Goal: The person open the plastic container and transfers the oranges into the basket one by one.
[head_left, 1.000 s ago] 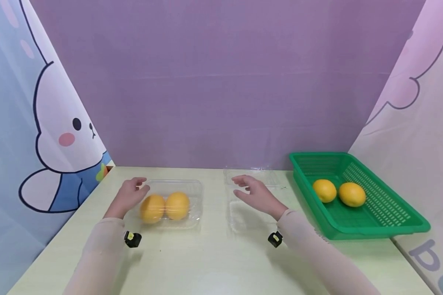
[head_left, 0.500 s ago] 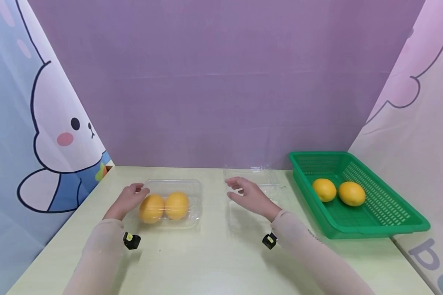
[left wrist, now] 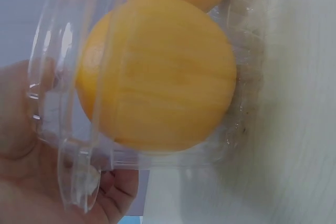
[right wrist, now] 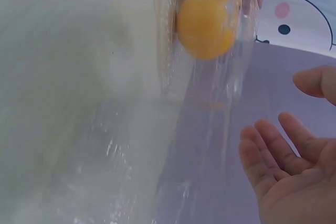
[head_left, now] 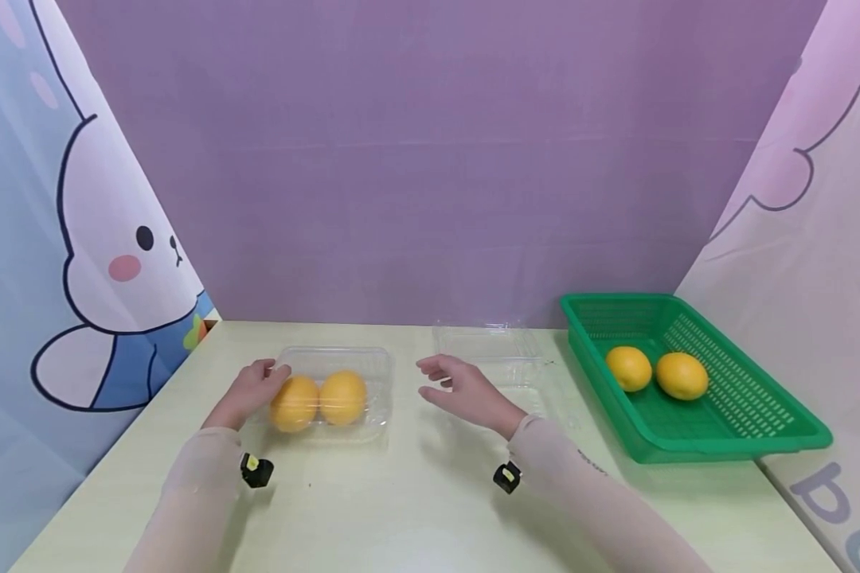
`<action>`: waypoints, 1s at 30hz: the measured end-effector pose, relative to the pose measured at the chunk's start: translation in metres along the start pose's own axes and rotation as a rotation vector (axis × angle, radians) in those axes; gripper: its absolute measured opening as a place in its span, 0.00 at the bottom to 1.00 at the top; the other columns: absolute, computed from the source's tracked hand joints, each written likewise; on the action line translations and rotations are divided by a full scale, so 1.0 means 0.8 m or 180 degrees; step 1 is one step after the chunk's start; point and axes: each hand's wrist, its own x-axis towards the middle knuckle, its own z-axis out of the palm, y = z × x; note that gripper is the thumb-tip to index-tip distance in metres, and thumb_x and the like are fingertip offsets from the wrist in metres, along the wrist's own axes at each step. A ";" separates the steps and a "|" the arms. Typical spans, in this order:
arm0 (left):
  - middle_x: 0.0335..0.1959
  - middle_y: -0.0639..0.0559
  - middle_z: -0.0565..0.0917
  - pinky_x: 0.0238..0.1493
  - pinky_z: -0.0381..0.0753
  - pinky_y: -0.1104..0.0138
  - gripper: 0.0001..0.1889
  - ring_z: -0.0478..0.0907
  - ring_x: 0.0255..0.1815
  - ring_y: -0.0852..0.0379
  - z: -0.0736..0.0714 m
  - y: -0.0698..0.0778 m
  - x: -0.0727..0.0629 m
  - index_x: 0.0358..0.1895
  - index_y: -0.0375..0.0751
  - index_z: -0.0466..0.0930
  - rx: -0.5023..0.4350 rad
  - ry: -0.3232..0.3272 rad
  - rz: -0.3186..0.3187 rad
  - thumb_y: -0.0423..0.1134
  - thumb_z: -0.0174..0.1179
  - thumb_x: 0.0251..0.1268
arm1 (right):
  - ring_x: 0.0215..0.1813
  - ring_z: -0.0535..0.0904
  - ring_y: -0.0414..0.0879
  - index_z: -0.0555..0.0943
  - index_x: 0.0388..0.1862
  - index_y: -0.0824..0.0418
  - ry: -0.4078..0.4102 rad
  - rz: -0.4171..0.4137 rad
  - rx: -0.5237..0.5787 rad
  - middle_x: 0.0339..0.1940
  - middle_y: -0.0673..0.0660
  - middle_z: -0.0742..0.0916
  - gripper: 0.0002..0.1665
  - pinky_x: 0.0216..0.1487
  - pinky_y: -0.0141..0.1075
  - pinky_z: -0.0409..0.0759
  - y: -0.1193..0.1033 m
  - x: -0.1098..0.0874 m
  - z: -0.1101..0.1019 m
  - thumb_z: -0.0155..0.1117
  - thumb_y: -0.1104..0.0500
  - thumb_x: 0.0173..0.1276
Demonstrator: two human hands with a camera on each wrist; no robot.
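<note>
Two round orange-yellow citrus fruits [head_left: 343,397] lie side by side in a clear plastic fruit box [head_left: 377,368], seen through its transparent top. At the box's left side, my left hand [head_left: 247,391] holds the edge. The left wrist view shows thumb and fingers around the clear rim [left wrist: 79,174], with a fruit [left wrist: 160,77] close to the camera. Over the table, right of that box, my right hand [head_left: 469,391] hangs with relaxed, spread fingers and nothing in them. Behind and below it stands a second clear plastic box [head_left: 483,344], opened out and partly covered by the hand.
A green plastic basket [head_left: 724,452] stands at the right of the pale table [head_left: 373,509]. Inside it lie two yellow-orange fruits [head_left: 682,376]. A purple cloth [head_left: 401,175] rises behind the table, and printed curtains [head_left: 125,302] flank both sides.
My right hand has moved left and slightly lower, towards the fruit box. My left hand has come down a little onto the box's edge. The fruits and basket stay put.
</note>
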 end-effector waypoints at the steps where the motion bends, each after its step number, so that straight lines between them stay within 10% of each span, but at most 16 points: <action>1: 0.70 0.21 0.56 0.70 0.58 0.39 0.42 0.57 0.70 0.28 0.000 0.000 0.000 0.75 0.20 0.45 0.0010 0.0013 0.0011 0.57 0.38 0.77 | 0.61 0.77 0.51 0.76 0.66 0.60 -0.0018 0.0003 0.0015 0.59 0.54 0.82 0.25 0.63 0.46 0.75 -0.001 0.000 0.004 0.66 0.58 0.71; 30: 0.72 0.22 0.55 0.71 0.57 0.39 0.44 0.57 0.71 0.28 0.003 -0.001 0.001 0.76 0.21 0.44 -0.0039 -0.0010 -0.0097 0.60 0.37 0.76 | 0.66 0.72 0.58 0.61 0.74 0.67 -0.0002 0.0669 0.0536 0.67 0.65 0.73 0.47 0.66 0.50 0.72 -0.027 -0.007 0.085 0.73 0.49 0.65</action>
